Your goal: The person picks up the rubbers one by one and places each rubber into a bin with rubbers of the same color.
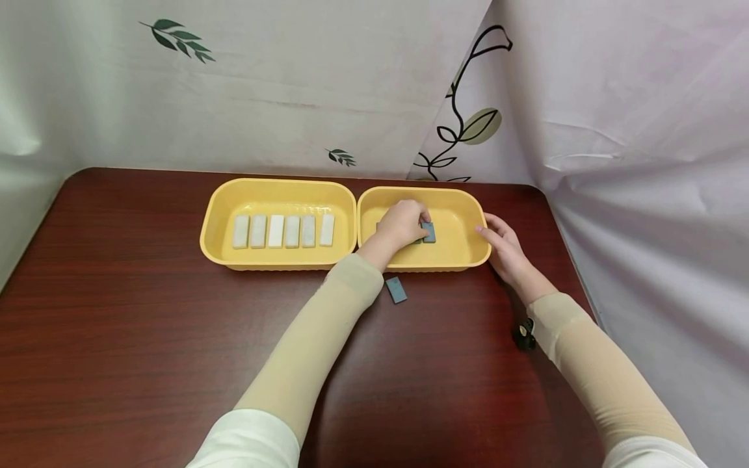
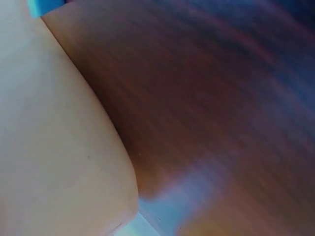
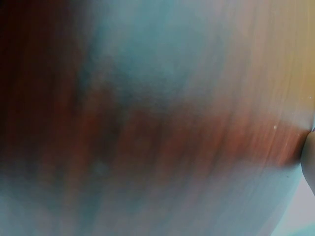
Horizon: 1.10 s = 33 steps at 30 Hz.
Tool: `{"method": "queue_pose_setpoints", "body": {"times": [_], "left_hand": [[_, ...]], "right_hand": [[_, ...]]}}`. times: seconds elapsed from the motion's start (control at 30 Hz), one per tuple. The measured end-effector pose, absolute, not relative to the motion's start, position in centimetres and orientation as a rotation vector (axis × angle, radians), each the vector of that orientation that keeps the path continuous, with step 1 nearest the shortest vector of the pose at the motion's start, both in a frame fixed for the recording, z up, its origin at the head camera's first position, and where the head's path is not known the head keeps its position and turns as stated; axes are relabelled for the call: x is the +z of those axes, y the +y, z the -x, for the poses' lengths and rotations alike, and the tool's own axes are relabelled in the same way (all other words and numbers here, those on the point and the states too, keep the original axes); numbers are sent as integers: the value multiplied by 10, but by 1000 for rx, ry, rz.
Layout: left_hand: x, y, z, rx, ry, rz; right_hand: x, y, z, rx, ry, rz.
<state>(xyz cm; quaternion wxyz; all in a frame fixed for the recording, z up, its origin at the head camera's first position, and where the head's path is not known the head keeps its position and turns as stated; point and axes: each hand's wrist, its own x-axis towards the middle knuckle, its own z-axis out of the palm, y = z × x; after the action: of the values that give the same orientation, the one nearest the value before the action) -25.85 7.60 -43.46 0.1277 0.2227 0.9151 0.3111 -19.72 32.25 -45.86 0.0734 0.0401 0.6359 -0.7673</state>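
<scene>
My left hand (image 1: pixel 402 223) reaches into the right yellow bin (image 1: pixel 459 265), fingers curled down. Its thumb and forefinger pinch a small blue-grey rectangular block (image 1: pixel 430 233) near the bin's middle. Parts of other grey blocks show beside and under this hand, mostly hidden by it. My right hand (image 1: pixel 508 250) grips the right end of the same bin, thumb over the rim and fingers outside. One more blue-grey block (image 1: pixel 396 290) lies on the table just in front of the bin, near the left wrist. Bare table and forearm fill most of the left wrist view.
A second yellow bin (image 1: pixel 281 265) stands end to end with the first, on its left. Several whitish blocks (image 1: pixel 276 231) lie in a row inside it. The dark red wooden table (image 1: pixel 146 338) meets hanging pale cloth (image 1: pixel 263 97) at the back and sides.
</scene>
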Motion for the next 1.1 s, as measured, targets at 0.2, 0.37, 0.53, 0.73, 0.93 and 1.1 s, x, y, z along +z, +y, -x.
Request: {"method": "queue_pose_setpoints", "body": {"times": [0.2, 0.37, 0.53, 0.73, 0.93, 1.1], "left_hand": [[-433, 76, 258, 900, 2658, -649], [-434, 76, 258, 892, 2659, -647], [-434, 76, 258, 887, 2662, -655], [-434, 76, 257, 882, 2657, -657], [-434, 75, 257, 882, 2658, -672], [-434, 75, 256, 877, 2660, -674]], "right_hand": [[-457, 322, 197, -2308, 1903, -128], [-457, 321, 197, -2303, 1911, -142], [-457, 321, 196, -2299, 1921, -144], [-457, 321, 196, -2302, 1914, -138], [-457, 322, 196, -2290, 1930, -142], [-457, 322, 196, -2291, 1932, -144]]}}
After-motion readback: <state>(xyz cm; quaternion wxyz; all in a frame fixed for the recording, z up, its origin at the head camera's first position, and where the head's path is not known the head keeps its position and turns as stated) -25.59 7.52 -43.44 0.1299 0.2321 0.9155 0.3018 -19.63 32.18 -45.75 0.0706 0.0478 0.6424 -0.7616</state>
